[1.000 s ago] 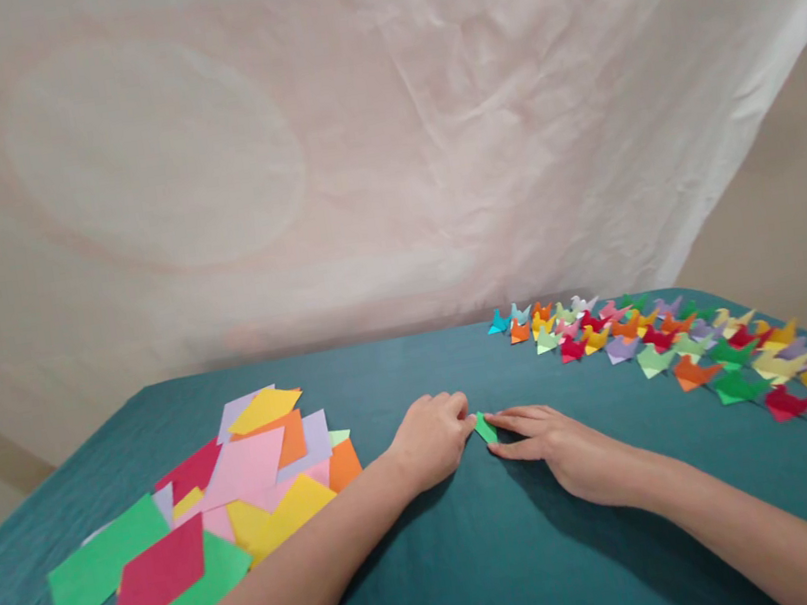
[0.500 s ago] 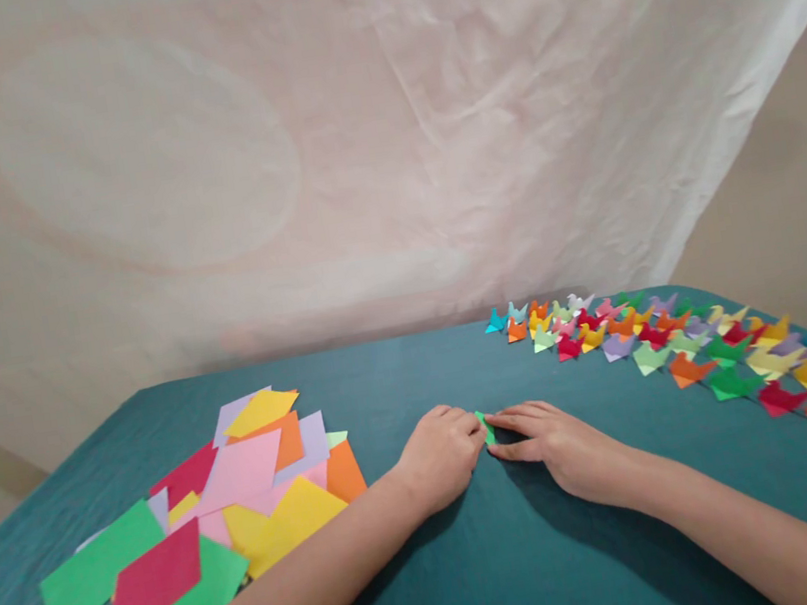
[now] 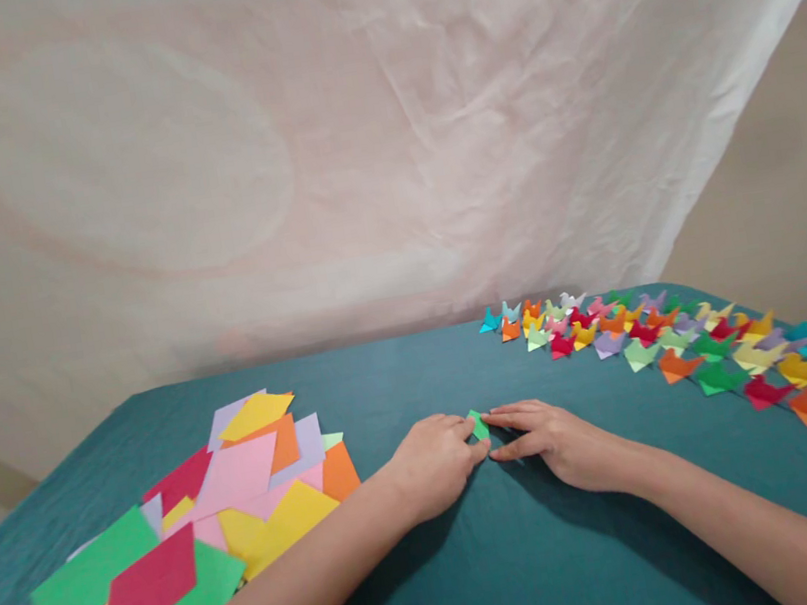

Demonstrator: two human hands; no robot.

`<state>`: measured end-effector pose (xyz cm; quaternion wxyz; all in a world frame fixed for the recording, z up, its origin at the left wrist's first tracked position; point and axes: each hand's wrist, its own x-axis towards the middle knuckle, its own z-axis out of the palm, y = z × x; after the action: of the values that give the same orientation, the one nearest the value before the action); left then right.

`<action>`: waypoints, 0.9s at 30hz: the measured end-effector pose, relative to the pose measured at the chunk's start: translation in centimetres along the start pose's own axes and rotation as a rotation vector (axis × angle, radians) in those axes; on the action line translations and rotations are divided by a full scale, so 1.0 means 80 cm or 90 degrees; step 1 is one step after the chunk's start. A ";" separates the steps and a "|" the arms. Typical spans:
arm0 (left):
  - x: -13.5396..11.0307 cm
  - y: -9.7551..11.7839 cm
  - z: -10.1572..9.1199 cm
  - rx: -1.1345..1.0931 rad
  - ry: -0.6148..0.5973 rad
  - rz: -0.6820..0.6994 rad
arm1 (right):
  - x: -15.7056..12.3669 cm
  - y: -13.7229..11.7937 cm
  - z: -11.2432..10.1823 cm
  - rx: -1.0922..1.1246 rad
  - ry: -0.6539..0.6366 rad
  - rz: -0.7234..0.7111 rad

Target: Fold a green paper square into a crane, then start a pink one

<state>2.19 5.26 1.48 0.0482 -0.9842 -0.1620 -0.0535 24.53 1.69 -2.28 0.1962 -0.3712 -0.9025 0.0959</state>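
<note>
Head view: a pale hanging cloth [image 3: 365,146] backs the green-covered bench [image 3: 430,582]. On the bench's left lie overlapping paper sheets [image 3: 238,472], flat and seemingly unused; on its right stand rows of paper birds [image 3: 678,367], which look finished. Between these, the left hand [image 3: 438,461] pinches a small green paper [image 3: 478,425] by its left side; the right hand [image 3: 557,441] lies at its right side, whether gripping or only touching I cannot tell. Folded small but showing no bird outline, the green paper seems partway done.

Small bright-green paper piece [image 3: 479,426], aslant on teal cloth [image 3: 519,568]
</note>
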 end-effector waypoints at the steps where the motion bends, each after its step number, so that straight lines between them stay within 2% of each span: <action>1: -0.001 0.000 -0.002 -0.001 -0.012 0.003 | 0.000 0.001 0.001 0.014 0.010 0.006; 6: -0.004 0.002 -0.009 -0.014 -0.072 0.002 | 0.000 0.012 0.010 0.093 0.091 0.067; 10: -0.007 0.002 -0.010 -0.023 -0.098 -0.024 | -0.001 0.013 0.016 0.093 0.117 0.108; 13: -0.009 -0.001 -0.008 -0.039 -0.103 -0.029 | 0.000 0.006 0.015 0.063 0.108 0.094; 18: -0.010 -0.006 -0.011 -0.083 -0.116 -0.034 | 0.006 -0.004 0.011 -0.026 0.047 0.052; 24: -0.014 -0.013 -0.028 -0.155 -0.181 0.020 | 0.007 -0.001 0.014 -0.067 0.042 0.038; 27: -0.017 -0.022 -0.029 -0.207 -0.188 0.034 | 0.007 -0.001 0.014 -0.072 0.037 0.041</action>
<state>0.14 6.23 3.72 -0.1343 -0.9801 -0.1301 0.0671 23.63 1.96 -3.12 0.1976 -0.4134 -0.8879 0.0405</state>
